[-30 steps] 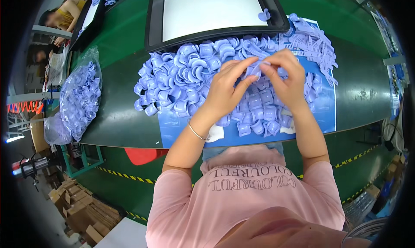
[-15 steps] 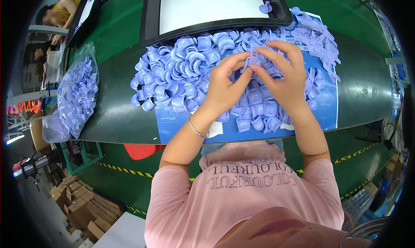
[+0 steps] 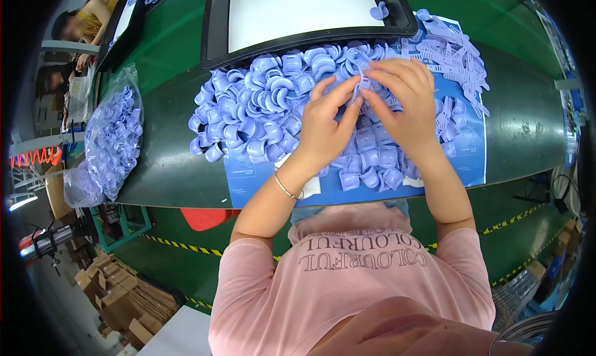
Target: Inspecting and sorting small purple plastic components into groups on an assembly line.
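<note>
Over the pile of curved lilac plastic pieces (image 3: pixel 248 98), my left hand (image 3: pixel 324 123) and my right hand (image 3: pixel 410 104) meet fingertip to fingertip. Between them is a slotted lilac plastic strap (image 3: pixel 364 78), pinched from both sides by thumbs and fingers. Whether a curved piece is joined to its lower end is hidden by my fingers. Several cup-like curved pieces (image 3: pixel 369 157) lie below my hands, close to the table's near edge. More flat slotted straps (image 3: pixel 453 55) are heaped to the right, beyond my right hand.
A black-rimmed tray (image 3: pixel 214 42) with a white bottom stands behind the pile, one lilac piece (image 3: pixel 379 11) at its right edge. A blue printed sheet (image 3: pixel 469 160) lies under the parts. At left sits a clear bag (image 3: pixel 115 135) of lilac pieces. Another person (image 3: pixel 87 21) works far left.
The strap has turned a little between my fingertips. My left index finger has shifted along it, another left finger has lifted, and my right fingers have drawn closer together.
</note>
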Motion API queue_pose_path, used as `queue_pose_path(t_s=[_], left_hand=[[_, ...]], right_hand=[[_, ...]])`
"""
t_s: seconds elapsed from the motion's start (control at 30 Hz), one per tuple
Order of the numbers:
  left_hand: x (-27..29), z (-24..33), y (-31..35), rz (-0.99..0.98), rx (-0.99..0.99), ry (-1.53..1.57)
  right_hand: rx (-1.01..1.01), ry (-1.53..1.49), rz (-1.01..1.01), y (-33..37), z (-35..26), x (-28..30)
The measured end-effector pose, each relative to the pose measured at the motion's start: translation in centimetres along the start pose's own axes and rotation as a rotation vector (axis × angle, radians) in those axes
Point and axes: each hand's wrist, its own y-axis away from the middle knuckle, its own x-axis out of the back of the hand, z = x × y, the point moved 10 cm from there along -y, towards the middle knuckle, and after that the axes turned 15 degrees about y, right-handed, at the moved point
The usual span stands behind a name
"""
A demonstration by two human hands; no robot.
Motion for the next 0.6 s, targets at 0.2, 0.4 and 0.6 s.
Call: queue_pose_path(t_s=[0.2, 0.4, 0.6], left_hand=[[0.1, 0.1, 0.1, -0.009, -0.03, -0.027], [0.8, -0.2, 0.0, 0.031, 0.049, 0.024], [0.7, -1.0, 0.1, 0.057, 0.082, 0.112]], right_hand=[[0.027, 0.021, -0.01, 0.4, -0.3, -0.2], [0.121, 0.039, -0.011, 0.6, -2.0, 0.4], [0.121, 0.085, 0.05, 0.4, -1.9, 0.9]])
